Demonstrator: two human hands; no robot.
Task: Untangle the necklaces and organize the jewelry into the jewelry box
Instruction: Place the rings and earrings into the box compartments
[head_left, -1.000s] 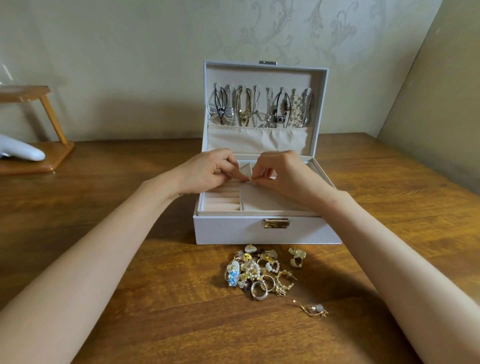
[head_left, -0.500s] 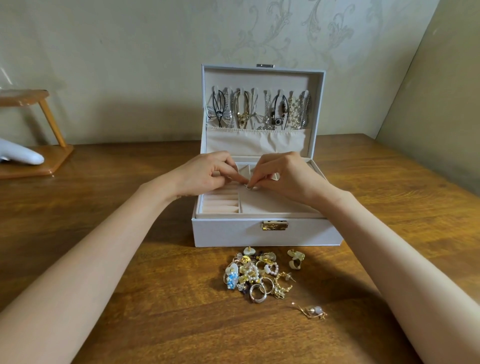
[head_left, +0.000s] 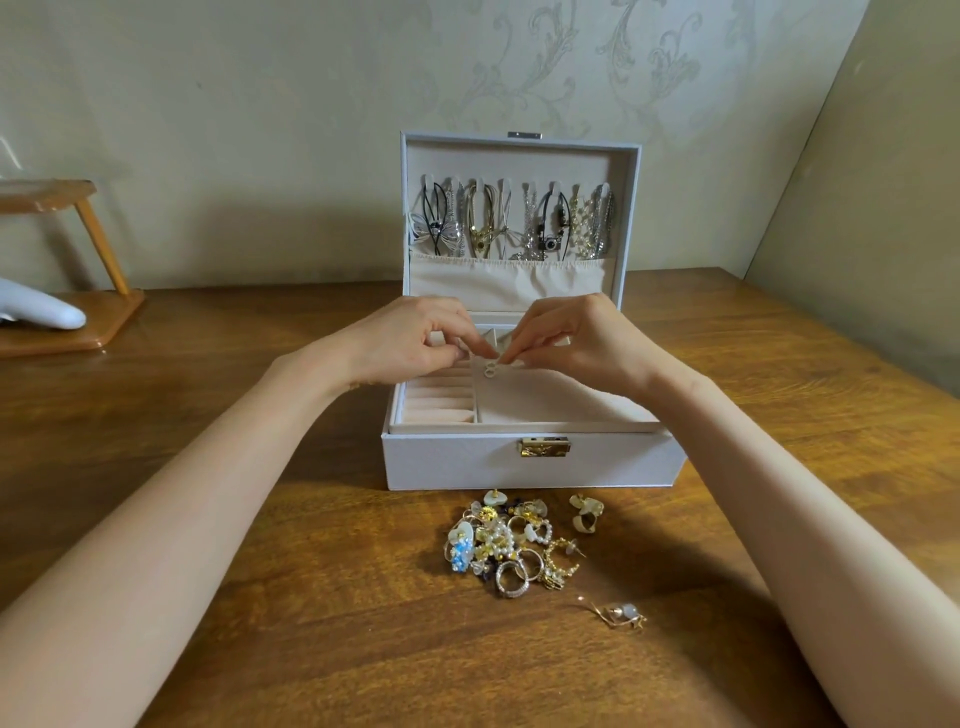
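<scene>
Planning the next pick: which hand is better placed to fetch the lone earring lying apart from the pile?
Probably the right hand: the earring lies right of the pile, near the right forearm, while the left hand would have to reach across the pile.

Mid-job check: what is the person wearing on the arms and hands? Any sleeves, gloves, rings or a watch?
Nothing is visible on either. The left forearm and right forearm are bare as far as the frame's edge, with no sleeves in view. The left hand and right hand have no gloves, and no rings or watch show on the sides facing the camera. The nails are too small to judge.
</scene>
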